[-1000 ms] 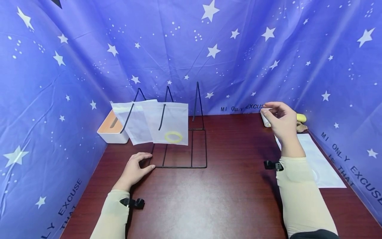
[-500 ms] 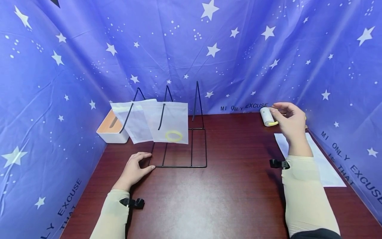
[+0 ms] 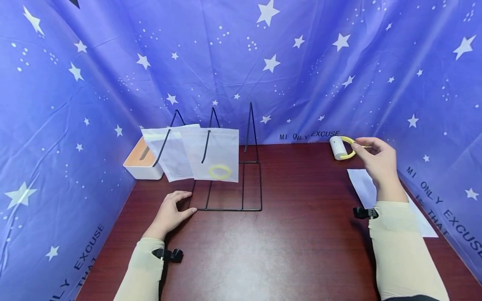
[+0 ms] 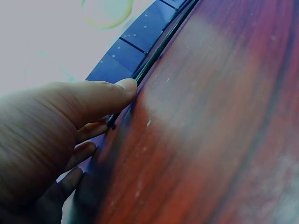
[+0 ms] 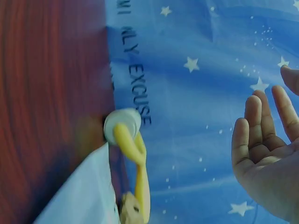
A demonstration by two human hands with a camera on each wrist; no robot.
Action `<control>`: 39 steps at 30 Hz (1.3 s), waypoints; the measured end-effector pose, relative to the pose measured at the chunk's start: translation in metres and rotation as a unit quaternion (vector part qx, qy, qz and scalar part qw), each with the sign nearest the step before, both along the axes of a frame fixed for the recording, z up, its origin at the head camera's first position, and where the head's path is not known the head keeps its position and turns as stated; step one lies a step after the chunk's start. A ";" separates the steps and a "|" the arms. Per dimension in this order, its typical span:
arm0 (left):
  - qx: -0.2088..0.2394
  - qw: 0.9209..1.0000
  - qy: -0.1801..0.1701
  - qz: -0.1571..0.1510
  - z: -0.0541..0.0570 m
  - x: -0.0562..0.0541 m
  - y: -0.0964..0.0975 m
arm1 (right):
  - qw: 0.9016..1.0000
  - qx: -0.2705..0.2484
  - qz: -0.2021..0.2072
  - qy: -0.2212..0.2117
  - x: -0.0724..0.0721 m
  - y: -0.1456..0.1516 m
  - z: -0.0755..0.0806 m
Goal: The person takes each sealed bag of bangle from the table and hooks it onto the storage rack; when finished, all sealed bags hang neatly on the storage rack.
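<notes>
A black wire rack (image 3: 261,184) stands on the table with three upright hooks. Two whitish translucent pouches hang from it: one on the left hook (image 3: 171,156), and one on the middle hook (image 3: 199,165) with a yellow ring (image 3: 220,172) showing on it. My left hand (image 3: 169,214) holds the rack's near left base corner between thumb and fingers; in the left wrist view the thumb (image 4: 107,95) lies against the rod. My right hand (image 3: 380,161) hovers over a flat white pouch (image 3: 361,186), its loosely bent fingers (image 5: 254,114) holding nothing.
Beyond my right hand, at the back, lies a white cylinder (image 3: 337,148) with a curved yellow handle-like part (image 3: 350,155). A brown lump (image 5: 131,210) shows near it in the right wrist view. A white box with a wooden lid (image 3: 141,161) stands behind the rack's left side.
My right hand has moved right and slightly nearer, uncovering the white cylinder and its yellow part. My left hand and the hanging pouches stay in place.
</notes>
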State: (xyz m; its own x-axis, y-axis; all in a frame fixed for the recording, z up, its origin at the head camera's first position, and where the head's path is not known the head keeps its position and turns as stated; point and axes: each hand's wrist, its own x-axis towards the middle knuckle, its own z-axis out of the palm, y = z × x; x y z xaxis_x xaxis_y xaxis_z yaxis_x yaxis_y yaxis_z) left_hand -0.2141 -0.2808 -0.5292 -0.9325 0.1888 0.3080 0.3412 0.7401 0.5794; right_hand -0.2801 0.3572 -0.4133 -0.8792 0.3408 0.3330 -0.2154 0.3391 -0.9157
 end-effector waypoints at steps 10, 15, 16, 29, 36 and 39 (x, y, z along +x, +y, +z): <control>0.000 1.000 0.002 0.000 -0.001 0.000 0.000 | 0.991 0.116 -0.010 -0.070 0.018 0.030 -0.018; -0.001 1.000 0.003 0.002 -0.002 0.001 -0.001 | 0.983 0.143 0.004 -0.110 0.026 0.042 -0.030; -0.002 1.000 0.003 0.002 -0.002 0.002 -0.001 | 0.984 0.141 0.009 -0.109 0.027 0.044 -0.031; -0.010 1.000 0.001 -0.003 -0.001 -0.001 -0.001 | 0.963 0.225 0.045 -0.142 0.037 0.064 -0.057; -0.010 1.000 0.008 -0.002 -0.002 -0.002 0.000 | 0.949 0.262 0.063 -0.163 0.042 0.074 -0.061; -0.007 1.000 0.009 -0.001 -0.002 -0.001 0.000 | 0.945 0.278 0.069 -0.158 0.043 0.076 -0.062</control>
State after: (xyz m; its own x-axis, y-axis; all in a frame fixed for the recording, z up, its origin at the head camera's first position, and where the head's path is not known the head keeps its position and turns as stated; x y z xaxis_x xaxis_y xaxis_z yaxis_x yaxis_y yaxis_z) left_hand -0.2152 -0.2810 -0.5308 -0.9264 0.1947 0.3223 0.3529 0.7471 0.5632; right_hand -0.2367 0.4335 -0.4753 -0.9880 0.0658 0.1397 -0.0373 0.7760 -0.6296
